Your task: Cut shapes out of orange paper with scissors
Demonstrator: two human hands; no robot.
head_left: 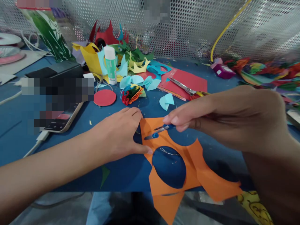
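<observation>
A sheet of orange paper (192,162) with round cut-outs lies over the near table edge. My left hand (119,134) holds its left side, thumb on top and fingers curled at the upper corner. Above the sheet, my right hand (225,115) has thumb and fingers pinched together at the end of a slim silver tool with a blue knob (155,135). The tool's exact kind is unclear. Through the lower cut-out shows a short twisted silver wire (170,152) on the table. A folded light-blue paper circle (167,101) lies beyond the right fingertips.
Behind my hands are a glue stick (111,65), a red paper disc (105,97), a bundle of coloured thread (131,94) and scissors (182,86) on red paper. A phone (67,115) with a cable stands left. Perforated metal panels (187,28) close off the back.
</observation>
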